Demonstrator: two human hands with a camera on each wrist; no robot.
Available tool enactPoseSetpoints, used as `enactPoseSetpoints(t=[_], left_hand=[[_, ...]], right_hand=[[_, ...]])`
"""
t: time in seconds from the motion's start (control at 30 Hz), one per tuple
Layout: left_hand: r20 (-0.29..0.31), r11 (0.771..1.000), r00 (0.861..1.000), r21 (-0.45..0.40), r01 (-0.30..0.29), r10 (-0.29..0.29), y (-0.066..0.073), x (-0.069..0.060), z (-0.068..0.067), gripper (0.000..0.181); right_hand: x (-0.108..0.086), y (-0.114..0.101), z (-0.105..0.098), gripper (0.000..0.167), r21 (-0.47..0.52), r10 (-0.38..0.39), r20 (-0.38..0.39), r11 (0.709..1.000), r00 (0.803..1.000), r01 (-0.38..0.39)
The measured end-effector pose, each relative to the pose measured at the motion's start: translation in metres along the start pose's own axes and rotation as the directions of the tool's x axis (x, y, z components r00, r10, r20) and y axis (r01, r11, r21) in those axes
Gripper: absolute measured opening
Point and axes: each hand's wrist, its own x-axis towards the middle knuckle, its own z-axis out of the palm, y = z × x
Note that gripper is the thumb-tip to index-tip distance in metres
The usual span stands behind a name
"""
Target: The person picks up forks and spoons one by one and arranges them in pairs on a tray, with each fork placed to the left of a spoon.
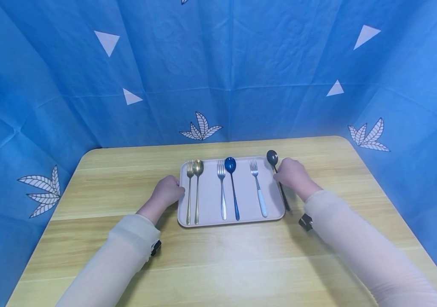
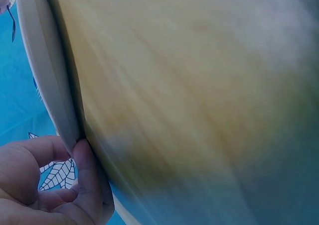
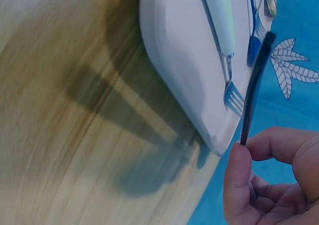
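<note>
A pale pink tray (image 1: 209,202) lies on the table, and my left hand (image 1: 167,190) pinches its left rim between thumb and fingers. My right hand (image 1: 294,174) pinches a black spoon (image 1: 272,157) by its handle (image 3: 255,88). In the right wrist view that spoon is raised, its shadow falling on the table; in the head view it slants over the tray's right rim, bowl away from me. On the tray, left to right, lie a gold fork (image 1: 190,170), gold spoon (image 1: 198,167), silver fork (image 1: 221,169), blue spoon (image 1: 230,164) and pale-handled fork (image 1: 262,202).
The light wood table (image 1: 226,264) extends around the tray on all sides. Behind and beside it hangs a blue curtain (image 1: 264,64) with white triangles and leaf prints. Black straps show at both wrists, below the white sleeves (image 1: 345,230).
</note>
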Motion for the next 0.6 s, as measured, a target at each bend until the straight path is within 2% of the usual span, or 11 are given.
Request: enactPoseSetpoints(t=[0.33,0.6], left_hand=[[0.002,1.000,1.000,0.004,0.009,-0.009,-0.001,0.000,0.001,0.029],[0.005,1.000,1.000,0.004,0.013,-0.013,-0.001,0.002,0.001,0.028]], right_hand=[[-0.001,-0.007,0.008,0.040,0.030,0.015,0.021,0.999,1.000,-0.016],[-0.003,-0.011,0.017,0.039,0.045,-0.005,0.018,0.999,1.000,0.005]])
